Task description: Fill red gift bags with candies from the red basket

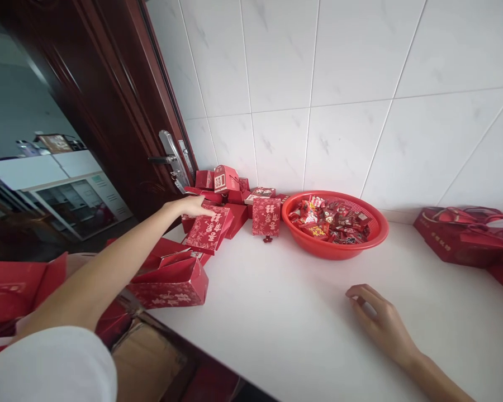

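Left hand (193, 205) over printed box (207, 231) at tabletop's (272, 318) left side, thumb on top likely steadying it, grip unclear; right hand (383, 324) empty-looking, fingers loosely curled, full closure unclear; basket's (333, 251) raised rim contains wrapped sweets (316, 229).

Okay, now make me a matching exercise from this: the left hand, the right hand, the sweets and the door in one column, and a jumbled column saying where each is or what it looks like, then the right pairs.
Column one
1. Left hand
2. Right hand
3. Sweets
4. Door

Column two
A. Inside the red basket
B. Dark reddish brown, with a metal handle
C. At the red boxes heaped near the wall
D. Over the white tabletop, away from the boxes

Right pairs: 1-C, 2-D, 3-A, 4-B
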A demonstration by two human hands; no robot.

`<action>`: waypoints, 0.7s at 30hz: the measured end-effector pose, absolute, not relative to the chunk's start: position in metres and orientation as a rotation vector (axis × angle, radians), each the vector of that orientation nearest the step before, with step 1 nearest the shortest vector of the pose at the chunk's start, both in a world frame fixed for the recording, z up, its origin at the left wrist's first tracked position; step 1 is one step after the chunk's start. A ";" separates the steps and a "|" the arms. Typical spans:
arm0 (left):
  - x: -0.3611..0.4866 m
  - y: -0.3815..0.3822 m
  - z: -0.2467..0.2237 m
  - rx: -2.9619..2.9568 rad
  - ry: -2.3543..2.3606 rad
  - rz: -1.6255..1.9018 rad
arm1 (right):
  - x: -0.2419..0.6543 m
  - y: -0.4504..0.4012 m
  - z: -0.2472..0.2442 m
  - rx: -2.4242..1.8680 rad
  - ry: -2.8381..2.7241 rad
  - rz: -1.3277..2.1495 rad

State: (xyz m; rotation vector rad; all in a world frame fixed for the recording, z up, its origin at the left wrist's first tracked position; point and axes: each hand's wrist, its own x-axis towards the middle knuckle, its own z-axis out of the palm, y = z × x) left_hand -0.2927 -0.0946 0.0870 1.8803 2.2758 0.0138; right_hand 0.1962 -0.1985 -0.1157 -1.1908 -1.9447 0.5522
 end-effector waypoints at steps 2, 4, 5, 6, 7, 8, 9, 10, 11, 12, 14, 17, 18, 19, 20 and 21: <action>-0.281 -0.099 0.103 1.927 2.224 -0.100 | 0.196 -0.199 -0.115 -1.184 -1.953 0.560; -0.263 -0.110 0.116 1.863 2.051 -0.297 | 0.197 -0.199 -0.115 -1.181 -1.959 0.562; -0.253 -0.118 0.119 1.827 1.964 -0.383 | 0.197 -0.199 -0.115 -1.181 -1.959 0.563; -0.242 -0.128 0.118 1.805 1.896 -0.462 | 0.197 -0.198 -0.115 -1.182 -1.957 0.564; -0.232 -0.138 0.113 1.798 1.872 -0.531 | 0.197 -0.198 -0.115 -1.181 -1.956 0.566; -0.224 -0.149 0.105 1.824 1.888 -0.583 | 0.197 -0.198 -0.115 -1.179 -1.954 0.567; -0.217 -0.161 0.093 1.901 1.917 -0.587 | 0.197 -0.198 -0.115 -1.178 -1.953 0.570; -0.212 -0.172 0.080 1.990 1.946 -0.560 | 0.197 -0.198 -0.115 -1.176 -1.954 0.573; -0.208 -0.182 0.067 2.048 1.981 -0.547 | 0.196 -0.198 -0.115 -1.175 -1.956 0.578; -0.206 -0.190 0.055 2.089 1.989 -0.546 | 0.196 -0.198 -0.114 -1.172 -1.957 0.580; -0.203 -0.199 0.040 2.096 2.051 -0.580 | 0.195 -0.198 -0.114 -1.168 -1.962 0.580; -0.197 -0.197 0.049 2.096 2.016 -0.650 | 0.194 -0.198 -0.113 -1.162 -1.958 0.569; -0.193 -0.192 0.059 2.104 1.972 -0.666 | 0.194 -0.198 -0.113 -1.164 -1.953 0.567; -0.189 -0.187 0.071 2.099 1.928 -0.677 | 0.194 -0.197 -0.114 -1.169 -1.947 0.569; -0.184 -0.180 0.083 2.079 1.876 -0.659 | 0.194 -0.197 -0.114 -1.175 -1.940 0.573; -0.178 -0.173 0.094 2.040 1.820 -0.621 | 0.194 -0.197 -0.115 -1.183 -1.933 0.582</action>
